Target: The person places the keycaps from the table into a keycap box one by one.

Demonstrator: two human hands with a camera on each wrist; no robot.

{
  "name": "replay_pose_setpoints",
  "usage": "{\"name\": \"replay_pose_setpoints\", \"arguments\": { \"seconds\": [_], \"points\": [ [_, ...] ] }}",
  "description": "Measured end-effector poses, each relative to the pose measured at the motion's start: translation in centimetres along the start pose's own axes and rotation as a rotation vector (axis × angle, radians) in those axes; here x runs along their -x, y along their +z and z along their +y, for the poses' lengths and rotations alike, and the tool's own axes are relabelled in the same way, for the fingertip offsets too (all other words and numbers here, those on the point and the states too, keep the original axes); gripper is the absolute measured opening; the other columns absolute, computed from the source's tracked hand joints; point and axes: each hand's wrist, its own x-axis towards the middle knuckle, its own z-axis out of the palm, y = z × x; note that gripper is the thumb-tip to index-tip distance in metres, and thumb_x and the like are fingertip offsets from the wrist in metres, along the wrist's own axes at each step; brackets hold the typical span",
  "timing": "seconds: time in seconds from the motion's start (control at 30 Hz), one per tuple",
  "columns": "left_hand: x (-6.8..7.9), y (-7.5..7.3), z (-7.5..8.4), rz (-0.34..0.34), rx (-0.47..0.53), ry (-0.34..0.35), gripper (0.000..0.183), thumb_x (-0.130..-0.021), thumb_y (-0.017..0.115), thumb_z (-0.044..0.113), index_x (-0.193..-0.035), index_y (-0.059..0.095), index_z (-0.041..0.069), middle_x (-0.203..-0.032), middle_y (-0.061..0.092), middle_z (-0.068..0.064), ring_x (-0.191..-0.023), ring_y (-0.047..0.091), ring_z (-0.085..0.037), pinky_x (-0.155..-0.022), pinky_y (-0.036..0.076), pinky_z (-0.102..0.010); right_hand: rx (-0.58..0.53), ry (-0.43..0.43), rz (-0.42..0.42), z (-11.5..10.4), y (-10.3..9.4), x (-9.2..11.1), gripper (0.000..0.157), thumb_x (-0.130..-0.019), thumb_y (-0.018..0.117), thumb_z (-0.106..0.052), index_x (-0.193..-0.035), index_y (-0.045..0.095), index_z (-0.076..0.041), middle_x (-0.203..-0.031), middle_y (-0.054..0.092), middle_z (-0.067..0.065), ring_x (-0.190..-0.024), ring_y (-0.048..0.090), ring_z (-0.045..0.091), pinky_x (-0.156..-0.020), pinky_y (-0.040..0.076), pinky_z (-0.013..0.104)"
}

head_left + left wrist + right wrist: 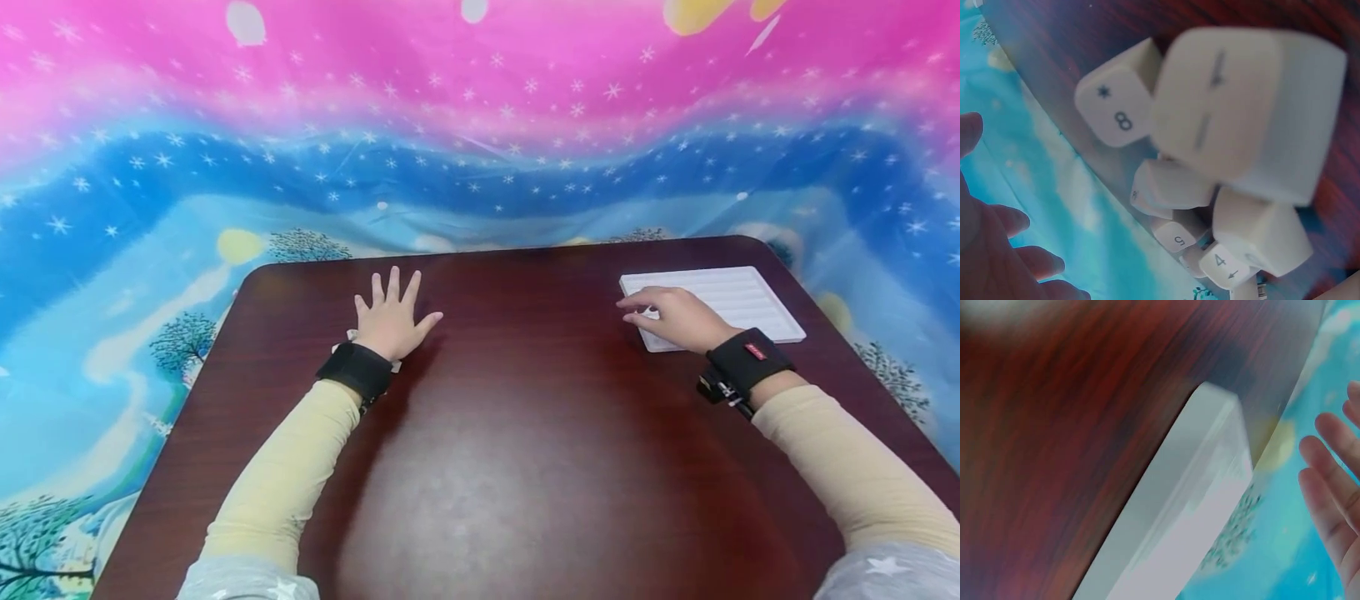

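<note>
My left hand (388, 327) is spread flat, palm down, with the fingers pointing to the far edge of the table. Beneath it, mostly hidden in the head view, lies a pile of white keycaps; the left wrist view shows a keycap marked 8 and an asterisk (1119, 100), one marked 5 (1177, 239) and one marked 4 with an arrow (1225, 265). A blurred larger-looking keycap (1222, 106) is close to that camera. My right hand (678, 317) hovers with loosely bent fingers over the left part of a white ridged tray (750, 304), holding nothing.
The dark reddish-brown table (510, 433) has rounded far corners. A pink and blue patterned cloth (480, 158) hangs behind it and along its sides. The tray lies near the far right corner.
</note>
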Motion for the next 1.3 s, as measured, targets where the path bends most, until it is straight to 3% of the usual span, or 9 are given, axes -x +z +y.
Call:
{"name": "replay_pose_setpoints", "arguments": {
  "seconds": [0.27, 0.43, 0.57, 0.83, 0.97, 1.1, 1.3],
  "points": [
    [0.3, -0.8, -0.5, 0.010, 0.017, -0.009, 0.086, -0.102, 0.046, 0.061, -0.166, 0.010, 0.017, -0.169, 0.001, -0.021, -0.153, -0.004, -0.048, -0.114, 0.010, -0.073, 0.030, -0.012, 0.096, 3.4, -1.9, 1.9, 0.024, -0.093, 0.074, -0.006, -0.116, 0.074, 0.000, -0.098, 0.075, 0.012, -0.088, 0.070, 0.028, -0.077, 0.053, 0.048],
    [-0.1, -0.6, -0.1, 0.003, 0.026, 0.007, 0.085, -0.102, 0.045, 0.061, -0.166, 0.010, 0.018, -0.170, 0.001, -0.021, -0.153, -0.002, -0.048, -0.114, 0.012, -0.073, 0.090, 0.083, 0.121, 6.3, -4.2, 4.3, 0.020, -0.091, 0.076, -0.005, -0.111, 0.077, -0.001, -0.095, 0.075, 0.010, -0.083, 0.068, 0.026, -0.070, 0.050, 0.038],
    [-0.1, -0.8, 0.2, 0.013, 0.033, 0.000, 0.083, -0.102, 0.045, 0.061, -0.166, 0.013, 0.018, -0.170, 0.003, -0.020, -0.153, 0.000, -0.048, -0.114, 0.013, -0.073, 0.098, 0.160, 0.135, 8.6, -5.7, 5.7, 0.020, -0.093, 0.073, -0.005, -0.112, 0.075, 0.003, -0.099, 0.073, 0.018, -0.087, 0.067, 0.035, -0.069, 0.050, 0.039],
    [0.5, -0.5, -0.2, 0.008, 0.027, 0.005, 0.083, -0.102, 0.047, 0.060, -0.166, 0.016, 0.017, -0.169, 0.005, -0.021, -0.152, 0.002, -0.050, -0.114, 0.014, -0.073, 0.065, 0.274, 0.170, 12.1, -5.0, 8.0, 0.025, -0.094, 0.070, -0.007, -0.113, 0.071, 0.010, -0.093, 0.070, 0.024, -0.087, 0.062, 0.044, -0.062, 0.046, 0.034],
    [1.1, -0.2, -0.8, 0.015, 0.008, -0.002, 0.082, -0.102, 0.048, 0.058, -0.166, 0.017, 0.016, -0.169, 0.006, -0.022, -0.152, 0.005, -0.050, -0.113, 0.015, -0.073, 0.022, 0.366, 0.180, 12.8, -4.4, 8.8, 0.033, -0.099, 0.064, -0.011, -0.122, 0.064, 0.013, -0.103, 0.064, 0.033, -0.094, 0.058, 0.049, -0.068, 0.048, 0.049],
    [1.6, 0.0, -0.9, 0.025, 0.011, -0.003, 0.082, -0.102, 0.049, 0.057, -0.165, 0.018, 0.015, -0.168, 0.008, -0.023, -0.152, 0.007, -0.051, -0.113, 0.016, -0.073, -0.003, 0.499, 0.195, 13.5, -4.2, 9.8, 0.042, -0.103, 0.055, -0.013, -0.132, 0.054, 0.017, -0.117, 0.054, 0.043, -0.104, 0.051, 0.058, -0.078, 0.043, 0.066],
    [1.9, 0.7, -0.8, -0.022, 0.012, -0.015, 0.083, -0.103, 0.047, 0.058, -0.166, 0.015, 0.015, -0.168, 0.006, -0.024, -0.151, 0.004, -0.052, -0.113, 0.014, -0.074, 0.032, 0.593, 0.146, 14.6, -3.4, 12.0, 0.046, -0.101, 0.054, -0.009, -0.133, 0.047, 0.023, -0.116, 0.052, 0.046, -0.101, 0.051, 0.061, -0.079, 0.043, 0.067]
  ]
}}
